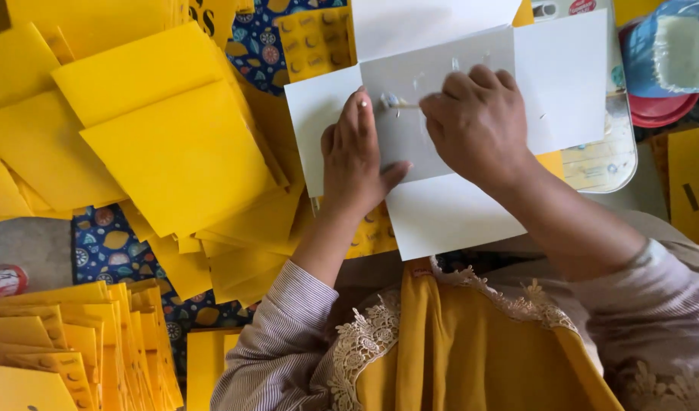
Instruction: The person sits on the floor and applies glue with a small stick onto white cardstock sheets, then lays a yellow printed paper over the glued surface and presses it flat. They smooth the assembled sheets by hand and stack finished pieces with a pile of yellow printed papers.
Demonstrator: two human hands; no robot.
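Observation:
A white unfolded paper blank [456, 213] with side flaps lies flat in front of me. My left hand [357, 160] presses down on its grey centre panel, fingers together and pointing away. My right hand [475, 125] grips a thin stick [401, 105] whose tip touches the centre panel, where glossy streaks of glue show. Both wrists come out of striped sleeves above a yellow garment with lace trim.
Loose yellow sheets [167, 144] pile up at the left over a patterned blue cloth [106, 247]. Stacked yellow envelopes [76, 342] stand at the lower left. A blue container [669, 49] on a red dish sits at the top right, beside a clear tray [604, 164].

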